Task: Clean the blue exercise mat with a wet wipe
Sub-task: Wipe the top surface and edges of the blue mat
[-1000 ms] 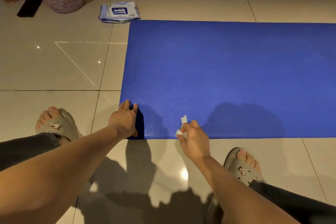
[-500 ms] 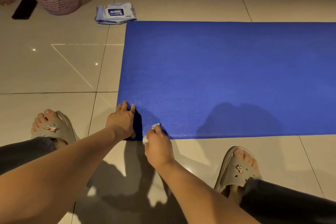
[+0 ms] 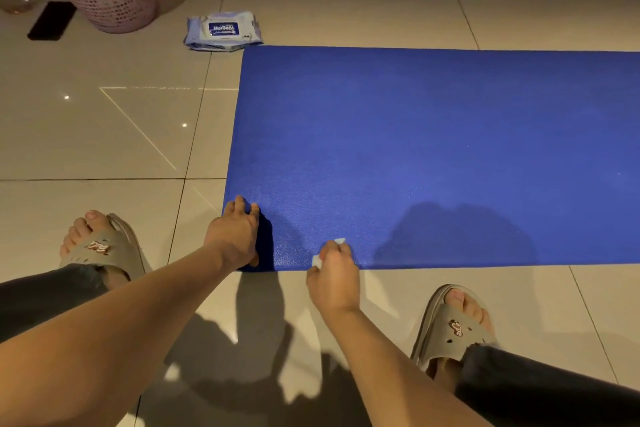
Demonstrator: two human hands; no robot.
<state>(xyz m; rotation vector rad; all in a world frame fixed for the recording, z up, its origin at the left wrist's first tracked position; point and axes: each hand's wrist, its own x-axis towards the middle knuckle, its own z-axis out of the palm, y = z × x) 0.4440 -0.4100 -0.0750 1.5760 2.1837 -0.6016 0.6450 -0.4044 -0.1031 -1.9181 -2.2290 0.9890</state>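
Our right hand (image 3: pixel 333 274) is farther right now, pinching the wet wipe (image 3: pixel 339 241) and rubbing the near edge of the blue mat (image 3: pixel 433 149) on the floor (image 3: pixel 104 135). Our left hand (image 3: pixel 235 236) presses the corner flat. Next we probably need to reach farther up.

Blue mat (image 3: pixel 433 149) lies bare beyond both hands; wipes pack (image 3: pixel 223 30) sits off its far-left corner.

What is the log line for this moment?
left hand: presses blue mat near-left corner | right hand: holds wet wipe at mat's near edge | wipes pack: on floor by far-left corner
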